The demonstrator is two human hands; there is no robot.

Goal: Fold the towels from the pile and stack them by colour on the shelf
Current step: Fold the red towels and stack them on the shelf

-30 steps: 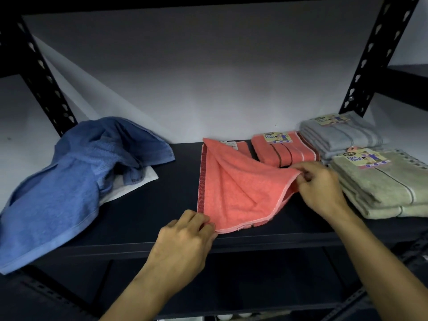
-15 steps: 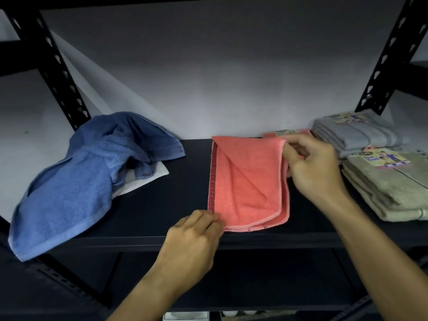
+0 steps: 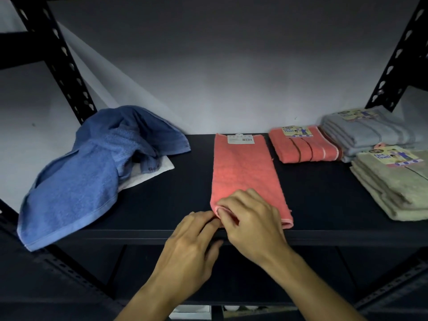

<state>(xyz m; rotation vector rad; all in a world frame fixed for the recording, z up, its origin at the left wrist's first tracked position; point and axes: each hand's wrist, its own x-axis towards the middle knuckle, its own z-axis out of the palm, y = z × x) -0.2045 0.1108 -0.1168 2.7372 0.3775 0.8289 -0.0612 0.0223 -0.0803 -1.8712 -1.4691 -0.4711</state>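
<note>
Lying lengthwise at the centre of the frame, a coral towel (image 3: pixel 245 177) sits folded into a long narrow strip on the dark shelf (image 3: pixel 324 193), its printed label at the far end and its near end at the shelf's front edge. Both hands meet at that near left corner, just below centre. The right hand (image 3: pixel 251 224) lies over the corner with its fingers curled down onto the cloth, seeming to pinch the folded edge. The left hand (image 3: pixel 192 242) comes in from the lower left, its fingertips (image 3: pixel 208 220) touching the same corner from the side; whether they grip the cloth or merely steady it cannot be told.

The strip looks only part-folded: judging by the compact bundles nearby, it probably needs at least one more fold across its length before it can be stacked.

Right of centre, a folded coral towel (image 3: pixel 303 145) with a paper tag lies just beside the strip's far end, the likely home for this one. Farther right, a grey stack (image 3: pixel 370 133) sits at the back and an olive-green stack (image 3: pixel 393 181) in front, both tagged and tidy.

At the left of the frame a crumpled blue towel (image 3: pixel 92 172) remains heaped and draped over the shelf's front edge, with a white cloth (image 3: pixel 150 173) peeking out beneath it. Those appear to be what is left to fold, so the job seems past its midpoint.
</note>
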